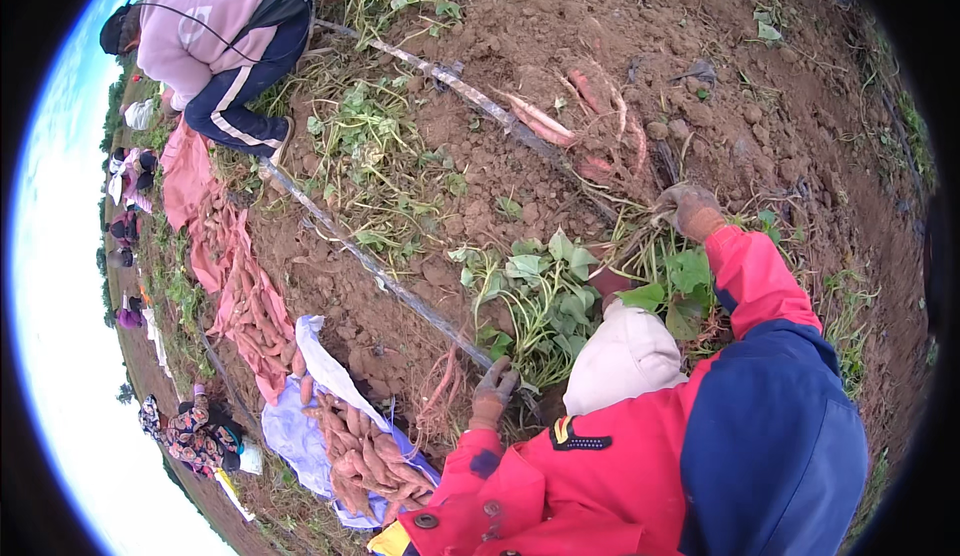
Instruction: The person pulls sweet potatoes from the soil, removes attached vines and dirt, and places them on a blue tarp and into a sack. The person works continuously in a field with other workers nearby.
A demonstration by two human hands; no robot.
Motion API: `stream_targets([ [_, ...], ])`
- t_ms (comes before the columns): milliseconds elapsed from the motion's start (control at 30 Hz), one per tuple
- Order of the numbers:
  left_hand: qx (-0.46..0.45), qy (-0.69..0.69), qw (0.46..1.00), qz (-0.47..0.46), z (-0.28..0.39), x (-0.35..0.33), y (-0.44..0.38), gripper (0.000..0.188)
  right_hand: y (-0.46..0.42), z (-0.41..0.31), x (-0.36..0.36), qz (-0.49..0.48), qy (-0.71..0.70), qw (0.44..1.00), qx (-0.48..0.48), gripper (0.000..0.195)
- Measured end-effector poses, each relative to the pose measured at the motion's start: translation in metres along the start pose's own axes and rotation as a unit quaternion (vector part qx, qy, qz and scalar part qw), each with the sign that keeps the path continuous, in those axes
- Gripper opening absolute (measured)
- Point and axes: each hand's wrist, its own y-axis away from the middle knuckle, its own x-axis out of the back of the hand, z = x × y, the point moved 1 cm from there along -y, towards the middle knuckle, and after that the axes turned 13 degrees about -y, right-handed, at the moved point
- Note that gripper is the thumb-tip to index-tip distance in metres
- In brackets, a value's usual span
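Note:
My right hand (686, 211), in a soiled glove, is closed around sweet potato vine stems (637, 237). Beyond it, a cluster of reddish sweet potatoes (592, 124) lies on loose soil. My left hand (493, 394), also gloved, is at the base of a leafy sweet potato vine (544, 293), its fingers curled. What lies inside those fingers is hidden. Thin pinkish roots (444, 383) spread beside that hand. A flat drip-irrigation tape (375, 274) runs up to it. Between my two arms is a pale knee (626, 353), partly behind leaves.
Harvested sweet potatoes (367, 455) lie on a bluish-white plastic sheet (289, 428); more rest on pink sheeting (187, 173). A person in a pink sweatshirt (217, 23) bends over at upper left. Another person in floral clothing (199, 432) is at lower left. A second tape (465, 90) crosses the soil.

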Motion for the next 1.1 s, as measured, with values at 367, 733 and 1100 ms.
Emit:
stream_targets([
  [367, 0.032, 0.003, 0.995, 0.09, -0.038, 0.008, 0.033, 0.059, -0.109, -0.033, 0.099, -0.007, -0.212, 0.977, 0.018, 0.071],
  [733, 0.042, 0.021, 0.999, 0.028, -0.068, -0.024, -0.006, 0.057, -0.177, -0.004, -0.009, -0.074, -0.615, 0.762, -0.189, 0.09],
  [1100, 0.067, -0.183, 0.981, -0.024, 0.005, 0.026, -0.022, 0.044, -0.146, -0.137, -0.006, 0.012, -0.204, 0.977, -0.057, 0.099],
])
